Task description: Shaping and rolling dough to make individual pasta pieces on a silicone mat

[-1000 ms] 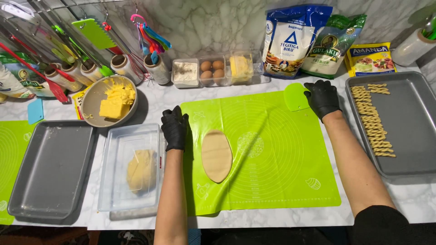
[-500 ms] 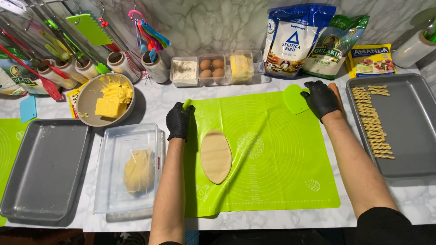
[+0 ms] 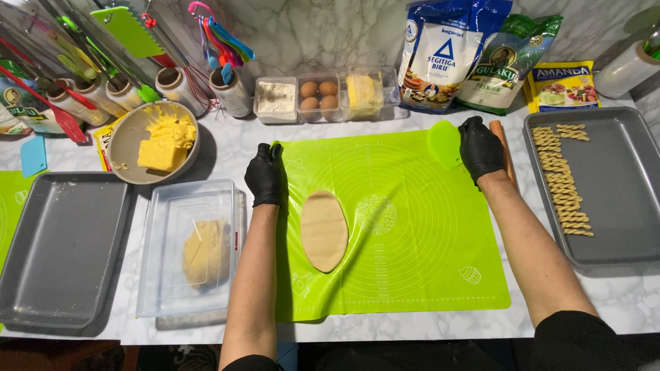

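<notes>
"What has changed in the last second?"

"Very little. My left hand [image 3: 265,175] has slid a little way up the left edge of the green mat [image 3: 412,261], towards the far end. My right hand [image 3: 481,148] has stayed at the far right corner."

"Are you holding anything?"

"The left grip is loose. The gloved hand lies on the mat's edge and closes on nothing. On the right, the hand sits over the corner, between the green scraper [image 3: 443,144] and the wooden rolling pin [image 3: 505,154]. I cannot tell whether the fingers curl round either of them."

"And the dough?"

"The flattened oval of dough [image 3: 324,230] lies on the mat just right of my left forearm, untouched. It hasn't shifted. The rest of the dough is a lump in the clear tub [image 3: 165,288] on the table [image 3: 227,148]."

"So what does that come to?"

"As I judge it, both hands are steadying the mat, and the oval itself is not being worked right now."
</notes>
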